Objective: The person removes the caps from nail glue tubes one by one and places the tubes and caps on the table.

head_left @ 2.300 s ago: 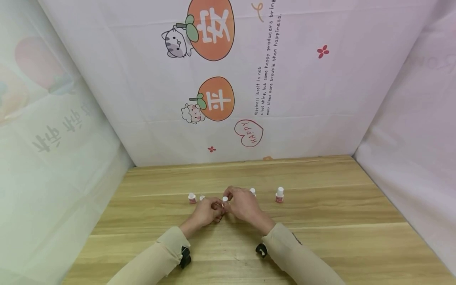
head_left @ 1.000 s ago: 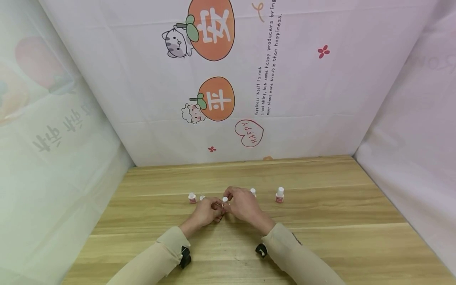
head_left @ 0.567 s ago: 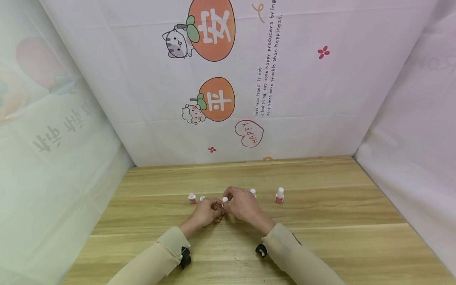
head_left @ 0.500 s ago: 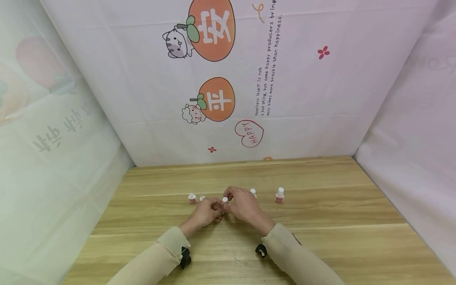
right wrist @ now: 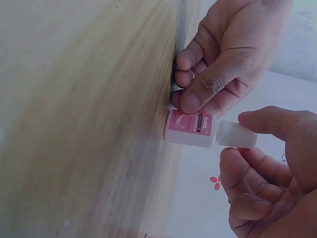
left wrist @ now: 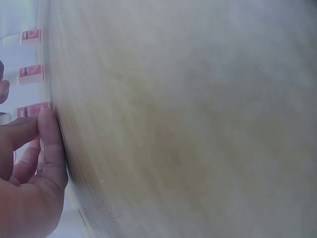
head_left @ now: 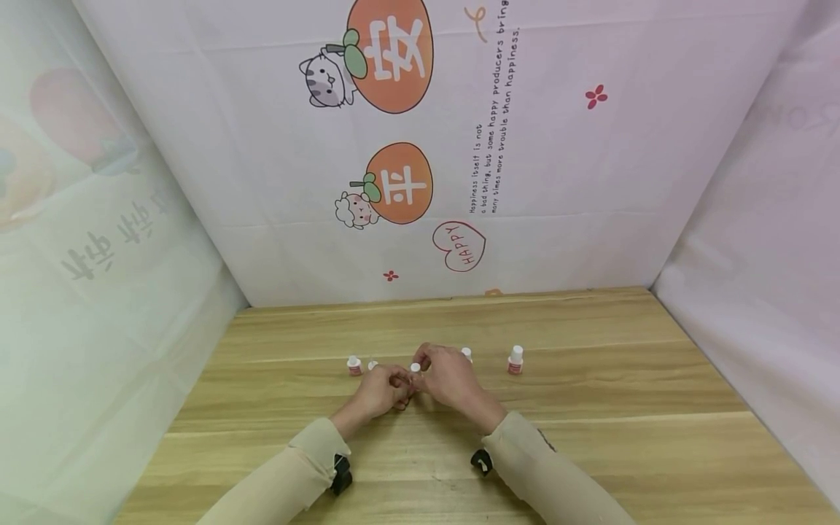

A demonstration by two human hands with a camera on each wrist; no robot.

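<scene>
A small white bottle with a pink label (right wrist: 190, 130) stands upright on the table between both hands. My left hand (head_left: 380, 389) grips the bottle's body low down, its thumb pressed against the label in the right wrist view. My right hand (head_left: 449, 377) pinches the white cap (right wrist: 237, 134) between thumb and fingers. Seen from the head, only the cap's top (head_left: 415, 367) shows between the hands. In the left wrist view, the fingertips of my left hand (left wrist: 37, 173) lie at the label near the table surface.
Similar bottles stand in a row: one at the far left (head_left: 354, 365), a white top (head_left: 372, 364) partly behind the left hand, one partly behind the right hand (head_left: 467, 354), and one at the right (head_left: 515, 360). A printed cloth (head_left: 558, 219) hangs behind the wooden table (head_left: 590, 452).
</scene>
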